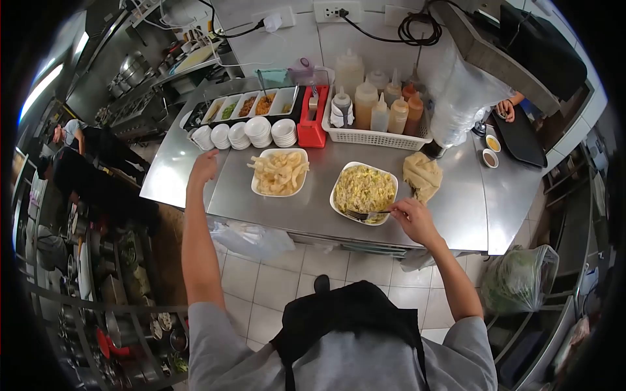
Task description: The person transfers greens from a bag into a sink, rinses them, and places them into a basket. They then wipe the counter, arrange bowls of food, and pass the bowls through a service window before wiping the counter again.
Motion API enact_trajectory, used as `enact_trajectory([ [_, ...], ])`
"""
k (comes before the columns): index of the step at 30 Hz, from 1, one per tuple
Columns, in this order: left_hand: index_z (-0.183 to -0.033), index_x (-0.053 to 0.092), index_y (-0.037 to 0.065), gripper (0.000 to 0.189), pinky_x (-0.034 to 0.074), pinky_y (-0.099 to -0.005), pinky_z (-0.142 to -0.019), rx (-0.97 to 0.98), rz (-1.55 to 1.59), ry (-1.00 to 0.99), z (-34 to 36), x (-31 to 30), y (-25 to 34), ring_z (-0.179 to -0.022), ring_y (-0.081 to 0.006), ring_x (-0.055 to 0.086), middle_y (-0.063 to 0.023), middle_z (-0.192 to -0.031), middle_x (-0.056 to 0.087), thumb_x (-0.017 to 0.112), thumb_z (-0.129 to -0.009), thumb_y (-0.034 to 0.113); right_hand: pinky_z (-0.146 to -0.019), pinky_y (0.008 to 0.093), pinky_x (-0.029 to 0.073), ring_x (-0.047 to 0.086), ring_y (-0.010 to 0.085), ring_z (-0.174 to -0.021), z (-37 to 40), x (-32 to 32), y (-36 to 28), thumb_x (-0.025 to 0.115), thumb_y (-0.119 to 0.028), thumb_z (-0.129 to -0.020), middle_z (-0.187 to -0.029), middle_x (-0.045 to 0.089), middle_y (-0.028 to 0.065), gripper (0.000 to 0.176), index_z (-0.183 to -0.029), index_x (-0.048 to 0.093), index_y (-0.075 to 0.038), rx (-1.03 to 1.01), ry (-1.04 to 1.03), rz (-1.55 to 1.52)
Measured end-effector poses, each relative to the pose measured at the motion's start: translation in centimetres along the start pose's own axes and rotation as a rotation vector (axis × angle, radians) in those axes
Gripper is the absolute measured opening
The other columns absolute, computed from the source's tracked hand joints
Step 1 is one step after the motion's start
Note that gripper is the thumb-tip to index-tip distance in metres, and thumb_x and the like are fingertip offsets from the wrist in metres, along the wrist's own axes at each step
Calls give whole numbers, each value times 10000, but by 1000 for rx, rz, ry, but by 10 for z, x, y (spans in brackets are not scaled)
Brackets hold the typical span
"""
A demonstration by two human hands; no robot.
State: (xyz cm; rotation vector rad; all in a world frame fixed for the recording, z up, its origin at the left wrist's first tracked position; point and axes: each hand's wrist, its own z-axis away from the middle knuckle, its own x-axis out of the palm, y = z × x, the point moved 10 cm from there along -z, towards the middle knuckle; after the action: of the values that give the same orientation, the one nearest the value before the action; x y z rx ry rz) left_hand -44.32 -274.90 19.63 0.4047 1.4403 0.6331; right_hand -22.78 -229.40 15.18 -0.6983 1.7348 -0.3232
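My right hand point(411, 216) grips a fork point(357, 214), whose tines rest in yellow fried rice point(365, 187) near the front rim of a square white bowl point(395, 182). My left hand point(204, 167) reaches over the counter's left side, index finger stretched toward the stacked small white dishes point(239, 135); it holds nothing. Between my hands stands another square white bowl point(279, 194), heaped with pale, curled crisps point(279, 172). A crumpled tan cloth point(422, 176) lies just beyond my right hand.
Behind the dishes are a topping rack point(246, 105) and a red dispenser point(313, 120). A white basket point(378, 139) holds squeeze bottles. Plastic bags point(464, 98), sauce cups point(490, 158) and a black tray point(521, 140) with another person's hand point(505, 111) are at right. Co-workers stand far left.
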Motion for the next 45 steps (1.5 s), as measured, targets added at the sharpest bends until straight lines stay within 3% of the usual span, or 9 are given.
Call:
enact_trajectory([
  [5,-1140,539,37,400,367,-283,-378,-3,-117,-76,-6,7,-1,-388,-146,484,-60,-549,520,372,-798,158,-707,349,378,514,243,-777,3,5,8,551,-132,-783,-775,557,51,94,-846,618,-112,52,-54,-48],
  [7,-1127,547,32,384,399,-286,-411,-39,-127,-34,-5,10,-10,-396,-151,496,-74,-601,556,407,-816,208,-722,344,368,516,235,-778,5,4,6,554,-135,-780,-772,562,44,91,-841,619,-119,-44,31,15],
  [12,-1021,609,87,306,449,-371,-635,199,-158,127,10,30,1,-672,-300,575,-154,-792,628,425,-808,205,-721,338,363,518,223,-775,-9,2,25,565,-144,-773,-773,573,29,81,-830,619,-127,29,57,73],
  [18,-978,605,17,269,397,-258,-519,230,114,-246,109,107,74,-554,-105,503,-44,-591,507,415,-814,111,-735,341,350,518,220,-810,-8,-8,26,567,-146,-773,-810,583,25,79,-835,613,-130,66,-25,-4],
  [28,-1037,546,23,284,396,-250,-469,119,157,-494,148,189,63,-499,-109,501,-59,-624,542,394,-811,105,-747,329,329,528,218,-809,1,-10,40,556,-129,-769,-843,590,31,75,-820,610,-137,22,-44,30],
  [34,-1193,433,18,370,447,-247,-529,111,360,-655,167,244,64,-605,-136,572,-99,-809,578,392,-834,97,-645,389,406,564,290,-705,-41,-30,23,545,-163,-791,-748,609,94,103,-817,629,-110,93,-9,1],
  [39,-1337,228,23,490,481,-281,-680,9,845,-753,166,275,99,-864,-194,580,-137,-1110,515,367,-886,156,-667,394,444,581,299,-753,-88,3,31,517,-192,-821,-763,615,119,156,-868,623,-87,61,-13,157],
  [43,-1338,227,21,499,481,-308,-715,-67,917,-702,161,280,100,-911,-207,573,-136,-1151,499,358,-868,126,-664,387,445,581,297,-752,-79,-4,43,513,-185,-825,-762,616,120,156,-888,619,-90,34,-41,173],
  [45,-1338,231,24,497,483,-324,-726,-109,904,-653,159,280,96,-916,-213,572,-139,-1166,487,346,-865,126,-681,415,443,585,307,-774,-70,-10,56,498,-220,-826,-804,619,135,171,-886,627,-124,147,-118,130],
])
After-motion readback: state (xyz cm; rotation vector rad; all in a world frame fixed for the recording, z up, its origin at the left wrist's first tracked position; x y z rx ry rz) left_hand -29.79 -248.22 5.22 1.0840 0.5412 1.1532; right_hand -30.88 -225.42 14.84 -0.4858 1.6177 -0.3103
